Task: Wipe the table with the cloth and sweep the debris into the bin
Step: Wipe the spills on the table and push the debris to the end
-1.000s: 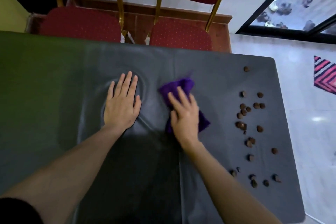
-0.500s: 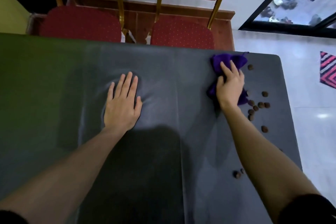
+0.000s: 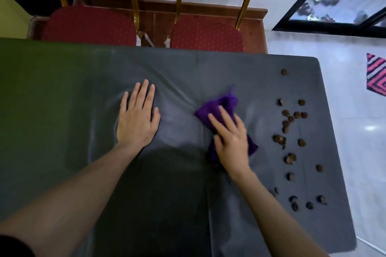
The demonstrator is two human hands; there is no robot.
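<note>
We see the right hand [image 3: 230,139] lying on the purple cloth [image 3: 221,108] near the middle of the table [image 3: 250,69]; its fingers are straight and press the cloth, most of which is hidden under the palm. The left hand [image 3: 136,120] rests flat on the grey cover, fingers together. Brown debris [image 3: 289,120] lies scattered to the right of the cloth, apart from it. We cannot make out what the pieces are. 2 red chairs [image 3: 205,32] stand behind the table, their backs cut off.

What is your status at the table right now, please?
Left hand flat on grey tablecloth. Right hand presses purple cloth. Brown debris scattered right; bin unseen.
</note>
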